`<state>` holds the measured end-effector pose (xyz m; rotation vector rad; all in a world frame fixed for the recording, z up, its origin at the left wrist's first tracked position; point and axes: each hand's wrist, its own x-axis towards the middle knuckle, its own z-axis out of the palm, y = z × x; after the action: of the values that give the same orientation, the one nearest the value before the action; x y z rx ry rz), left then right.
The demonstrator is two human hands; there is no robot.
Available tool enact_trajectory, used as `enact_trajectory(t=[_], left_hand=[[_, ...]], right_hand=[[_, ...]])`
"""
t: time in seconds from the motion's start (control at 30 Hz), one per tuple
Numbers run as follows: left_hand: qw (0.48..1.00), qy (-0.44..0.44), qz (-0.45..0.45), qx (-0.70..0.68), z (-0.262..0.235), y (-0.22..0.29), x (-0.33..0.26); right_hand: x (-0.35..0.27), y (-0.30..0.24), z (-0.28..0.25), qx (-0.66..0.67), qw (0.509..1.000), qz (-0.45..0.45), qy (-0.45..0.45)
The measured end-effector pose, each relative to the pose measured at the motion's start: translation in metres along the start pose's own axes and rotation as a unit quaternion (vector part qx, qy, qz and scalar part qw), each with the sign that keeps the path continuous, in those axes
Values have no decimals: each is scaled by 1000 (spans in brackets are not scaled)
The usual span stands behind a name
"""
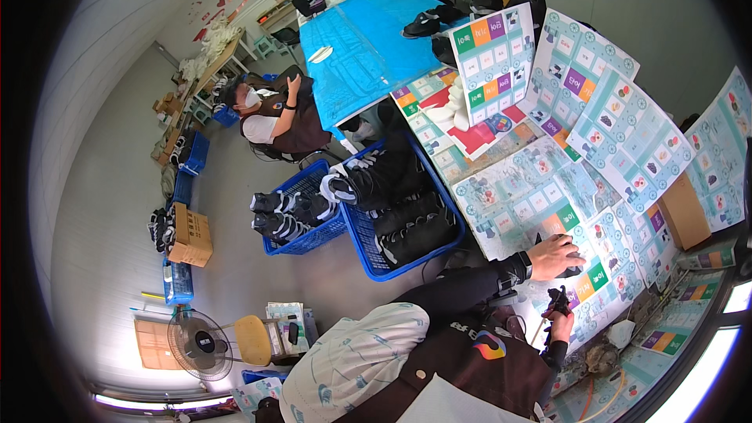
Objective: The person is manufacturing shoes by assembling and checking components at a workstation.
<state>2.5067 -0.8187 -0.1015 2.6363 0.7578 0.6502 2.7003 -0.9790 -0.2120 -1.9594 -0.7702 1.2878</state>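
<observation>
My left hand (553,257), with a black watch at its wrist, is closed over a small dark object (574,269) on the worktable (511,196). Most of that object is hidden under my fingers. Just nearer to my body, my right hand (561,326) grips a black, irregularly shaped object (558,298) that stands up from the fist. Its kind is too small to make out. Printed sheets with coloured squares cover the tabletop around both hands.
Printed cardboard panels (630,137) stand along the table's far side. Left of me are blue crates (362,254) holding black shoes (415,227). A seated person (270,113) is beside a blue-covered table (368,39); another sits at its far end. A fan (202,343) stands behind.
</observation>
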Motion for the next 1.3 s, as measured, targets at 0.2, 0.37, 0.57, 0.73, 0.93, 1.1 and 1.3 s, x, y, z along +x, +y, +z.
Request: enact_trajectory(t=[0.2,0.37,0.57,0.73,0.93,1.1,1.3], left_hand=[[1000,2,-5,1,3,-1,0],[1000,-1,-10,-7,1,1,0],[1000,8,-11,-5,0,1,0],[1000,7,-10,-2,0,1,0],[1000,9,-10,-3,-2,1,1],[1000,2,-18,-9,-1,0,-1],[1000,5,-15,-18,1,0,-1]], right_hand=[[0,2,1,5,1000,-3,-2],[-6,0,2,24,1000,-6,-3],[-6,-2,2,27,1000,-6,-6],[-2,-1,2,9,1000,-2,-7],[1,1,3,-21,1000,-13,-17],[1,0,4,12,1000,-1,-11],[-6,-7,4,30,999,9,-21]])
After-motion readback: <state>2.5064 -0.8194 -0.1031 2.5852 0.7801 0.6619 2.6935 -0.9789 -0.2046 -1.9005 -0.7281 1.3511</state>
